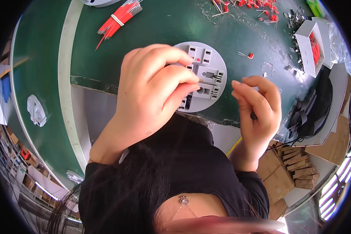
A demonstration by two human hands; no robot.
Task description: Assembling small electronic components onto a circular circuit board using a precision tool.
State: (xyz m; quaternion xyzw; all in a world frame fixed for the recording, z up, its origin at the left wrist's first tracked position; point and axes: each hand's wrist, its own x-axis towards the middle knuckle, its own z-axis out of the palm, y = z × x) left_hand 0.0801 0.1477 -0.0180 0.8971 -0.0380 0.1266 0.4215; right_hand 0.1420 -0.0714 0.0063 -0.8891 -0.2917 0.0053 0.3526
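A round grey plastic base with raised slots, small metal clips and a red dot lies at the front edge of the green table. Over its left part is my left hand, thumb and forefinger pinched together close to the slots; whatever they hold, if anything, is hidden. My right hand hovers just right of the base, apart from it, with fingers curled and tips drawn together. Within its curl shows a small dark round end, too little to name.
A banded bundle of red wires lies at the far left. A red part with two leads lies right of the base; more red parts are heaped behind. A white box holds red wires, beside metal clips and a black bag.
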